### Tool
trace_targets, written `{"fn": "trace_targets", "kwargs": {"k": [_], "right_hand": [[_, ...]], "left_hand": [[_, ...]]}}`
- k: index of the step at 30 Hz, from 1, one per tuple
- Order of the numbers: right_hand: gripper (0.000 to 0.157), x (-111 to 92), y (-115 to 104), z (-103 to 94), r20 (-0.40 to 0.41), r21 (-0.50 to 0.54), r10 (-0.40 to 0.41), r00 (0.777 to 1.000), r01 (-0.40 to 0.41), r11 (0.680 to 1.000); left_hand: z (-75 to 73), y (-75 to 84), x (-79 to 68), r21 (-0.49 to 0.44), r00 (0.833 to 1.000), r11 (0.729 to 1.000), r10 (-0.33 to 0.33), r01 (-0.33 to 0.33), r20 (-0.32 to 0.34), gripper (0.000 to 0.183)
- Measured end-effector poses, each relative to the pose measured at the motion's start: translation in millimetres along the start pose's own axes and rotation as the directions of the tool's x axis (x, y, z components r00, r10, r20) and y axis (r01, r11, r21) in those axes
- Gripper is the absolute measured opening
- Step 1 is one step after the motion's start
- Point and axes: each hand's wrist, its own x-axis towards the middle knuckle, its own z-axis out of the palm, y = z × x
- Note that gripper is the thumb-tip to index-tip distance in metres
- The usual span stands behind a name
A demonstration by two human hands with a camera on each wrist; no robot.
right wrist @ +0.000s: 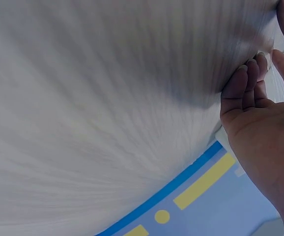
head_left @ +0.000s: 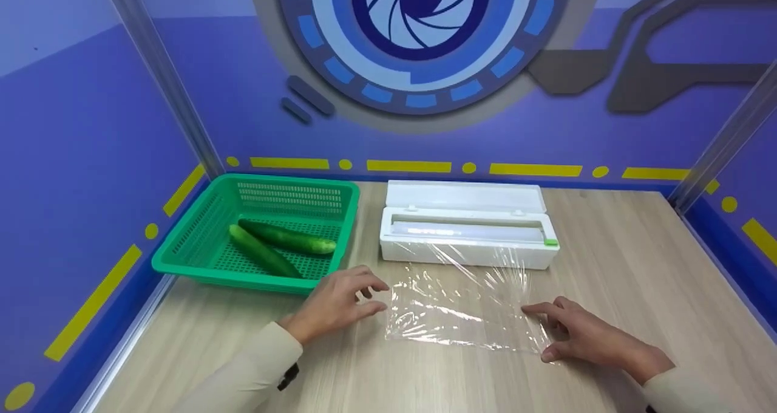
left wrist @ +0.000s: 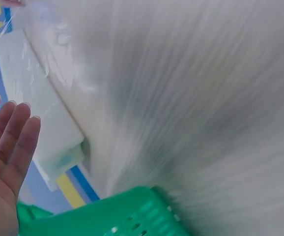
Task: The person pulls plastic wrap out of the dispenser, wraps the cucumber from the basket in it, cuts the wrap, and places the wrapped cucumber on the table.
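A sheet of clear plastic wrap (head_left: 452, 316) lies on the table, drawn out from a roll (head_left: 467, 231) in a white dispenser box (head_left: 425, 254) with its lid up. At the sheet's left edge my left hand (head_left: 340, 300) hovers, thumb and fingers apart, holding nothing. In the left wrist view that hand (left wrist: 7, 162) has its fingers extended. On the right side my right hand (head_left: 583, 334) touches the wrap's edge with index finger and thumb spread apart. The right wrist view shows this hand (right wrist: 265, 118) with its other fingers bent towards the tabletop.
To the left stands a green plastic basket (head_left: 349, 218) with two cucumbers (head_left: 291, 238) inside. A small green slider (head_left: 550, 242) sits at the dispenser's right end. Blue panels (head_left: 425, 146) enclose the wooden table (head_left: 631, 249) at the back and sides.
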Motion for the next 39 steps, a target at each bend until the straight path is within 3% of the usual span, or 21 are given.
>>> {"fn": "trace_targets", "kwargs": {"k": [9, 20, 28, 33, 39], "right_hand": [[0.079, -2, 0, -0.3, 0.002, -0.008, -0.004, 1.0, 0.004, 1.0], [0.08, -3, 2, 0.4, -0.008, -0.008, -0.001, 1.0, 0.001, 1.0], [0.079, -3, 2, 2.2, -0.013, 0.015, -0.008, 1.0, 0.008, 1.0], [0.079, -1, 0, 2.8, -0.013, 0.011, 0.004, 1.0, -0.004, 1.0], [0.078, -1, -1, 0.9, -0.014, 0.008, 0.012, 1.0, -0.012, 1.0]], "left_hand": [[-18.0, 1.6, 4.7, -0.078, 0.992, 0.997, -0.025, 0.016, -0.12, 0.022], [-48.4, -14.1, 9.3, 0.008, 0.98, 0.997, -0.076, 0.078, -0.182, 0.027], [-66.6, -40.2, 1.7, 0.058, 0.982, 0.99, -0.118, 0.128, -0.148, 0.027], [-80.0, -57.3, -6.9, 0.128, 0.976, 0.969, -0.204, 0.213, -0.077, 0.033], [-97.0, -75.5, -14.8, 0.166, 0.963, 0.95, -0.27, 0.265, 0.004, 0.039]]}}
